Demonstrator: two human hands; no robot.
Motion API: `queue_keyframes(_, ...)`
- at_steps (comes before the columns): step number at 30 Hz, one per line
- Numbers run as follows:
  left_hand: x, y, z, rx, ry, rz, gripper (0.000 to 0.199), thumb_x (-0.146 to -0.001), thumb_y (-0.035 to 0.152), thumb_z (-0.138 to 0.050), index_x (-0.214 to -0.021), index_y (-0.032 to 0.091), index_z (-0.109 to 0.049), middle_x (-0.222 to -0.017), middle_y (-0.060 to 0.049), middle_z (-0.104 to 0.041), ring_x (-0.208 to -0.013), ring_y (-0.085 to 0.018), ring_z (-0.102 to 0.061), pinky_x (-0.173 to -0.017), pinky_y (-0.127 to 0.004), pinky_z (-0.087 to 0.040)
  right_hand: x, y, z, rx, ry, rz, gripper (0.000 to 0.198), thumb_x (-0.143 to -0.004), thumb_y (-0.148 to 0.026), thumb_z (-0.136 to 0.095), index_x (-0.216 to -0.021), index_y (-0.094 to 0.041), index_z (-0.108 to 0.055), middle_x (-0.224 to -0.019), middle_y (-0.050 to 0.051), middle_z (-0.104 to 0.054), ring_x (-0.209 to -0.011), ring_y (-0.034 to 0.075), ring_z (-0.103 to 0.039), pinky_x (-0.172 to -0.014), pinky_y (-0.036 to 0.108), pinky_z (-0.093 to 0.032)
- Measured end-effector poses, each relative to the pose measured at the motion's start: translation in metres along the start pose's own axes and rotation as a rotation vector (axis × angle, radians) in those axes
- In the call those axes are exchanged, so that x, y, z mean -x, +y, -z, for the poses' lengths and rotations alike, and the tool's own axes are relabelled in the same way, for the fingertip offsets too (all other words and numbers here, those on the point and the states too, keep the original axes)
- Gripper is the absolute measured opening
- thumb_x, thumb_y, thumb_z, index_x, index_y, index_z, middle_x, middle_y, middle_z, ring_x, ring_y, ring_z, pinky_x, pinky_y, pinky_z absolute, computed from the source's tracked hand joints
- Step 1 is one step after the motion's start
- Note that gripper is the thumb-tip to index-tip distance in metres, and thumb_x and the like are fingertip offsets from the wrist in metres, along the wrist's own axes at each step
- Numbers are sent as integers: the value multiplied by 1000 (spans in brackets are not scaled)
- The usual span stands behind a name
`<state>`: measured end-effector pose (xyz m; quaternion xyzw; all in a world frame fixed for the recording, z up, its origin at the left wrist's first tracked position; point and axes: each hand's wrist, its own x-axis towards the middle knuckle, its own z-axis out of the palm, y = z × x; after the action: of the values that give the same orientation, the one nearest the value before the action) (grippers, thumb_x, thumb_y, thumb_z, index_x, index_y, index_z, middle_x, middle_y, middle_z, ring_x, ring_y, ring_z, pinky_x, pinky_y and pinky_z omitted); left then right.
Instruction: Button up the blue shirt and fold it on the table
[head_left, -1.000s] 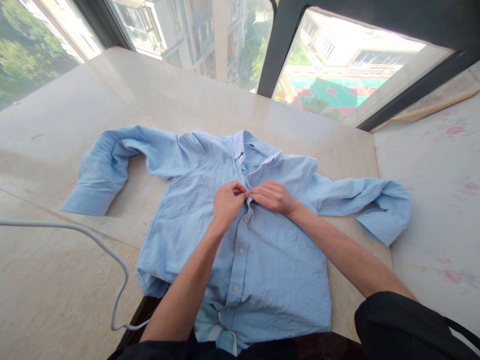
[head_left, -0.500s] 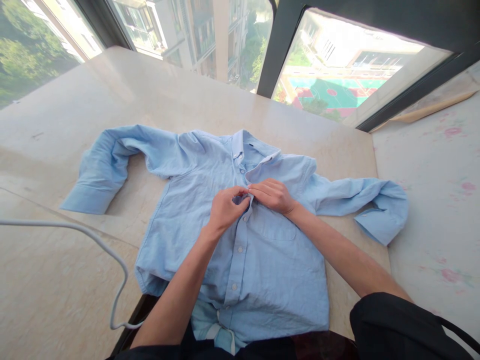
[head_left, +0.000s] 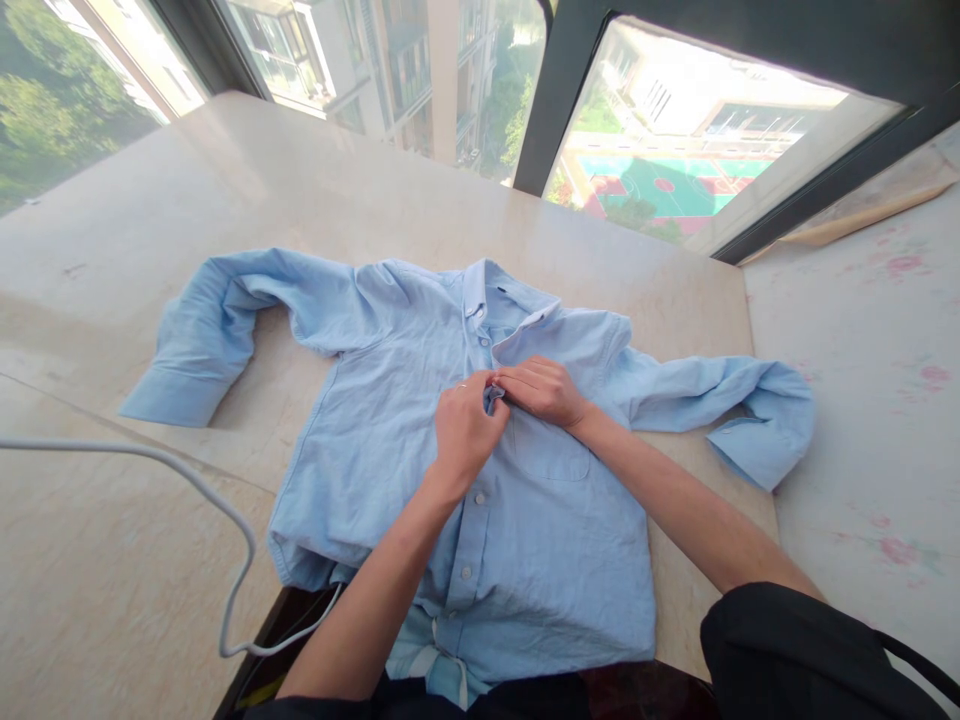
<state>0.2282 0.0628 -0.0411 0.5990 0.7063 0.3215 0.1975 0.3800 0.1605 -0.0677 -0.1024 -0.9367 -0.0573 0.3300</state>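
A light blue button-up shirt point(head_left: 390, 400) lies front side up, its sleeves spread to both sides. My left hand point(head_left: 471, 420) pinches the front placket at chest height, thumb and index finger closed on the cloth. Against its fingertips, my right hand point(head_left: 544, 390) grips the same edge from the other side. Any button between the fingers is hidden. Below my hands, buttons show on the placket point(head_left: 472, 530), and the collar point(head_left: 517, 300) stands partly open above them.
The shirt rests on a pale stone-look ledge point(head_left: 300, 190) under windows with a dark frame point(head_left: 547, 100). A white cable point(head_left: 187, 475) curves across the left side. Flower-patterned wallpaper point(head_left: 862, 420) covers the wall at right, close to one sleeve.
My left hand has shifted slightly right and turned inward, closer to my right hand. My right hand stays almost in place. More of the white cable shows beside my left forearm.
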Motion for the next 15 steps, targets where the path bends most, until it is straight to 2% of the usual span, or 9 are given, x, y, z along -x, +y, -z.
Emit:
queue_keyframes(5,1,7,-7,-77,25,10,31,-84,18,-62,-115,17,-63,-106,-9,-71,-97,-26,-65,-85,-38,-47,-2,-1,1,18,-26,-25,13,-95,-12,-55,-91,-15,-67,-100,6,-74,-76,15,-65,-66,32,-47)
queue_keyframes(11,3,-6,-16,30,95,-33,34,-79,7,-60,-111,18,-66,-108,-6,-70,-101,-23,-63,-90,-36,-47,-3,-2,1,-9,-26,-17,12,-95,-11,-55,-90,-15,-66,-98,5,-74,-77,15,-65,-66,32,-47)
queue_keyframes(15,3,-11,-18,78,123,-56,32,-79,7,-60,-109,18,-67,-104,-6,-69,-98,-23,-62,-89,-35,-47,-1,-1,0,-7,-65,-35,17,-97,-11,-52,-92,-16,-67,-99,6,-74,-79,15,-66,-67,32,-48)
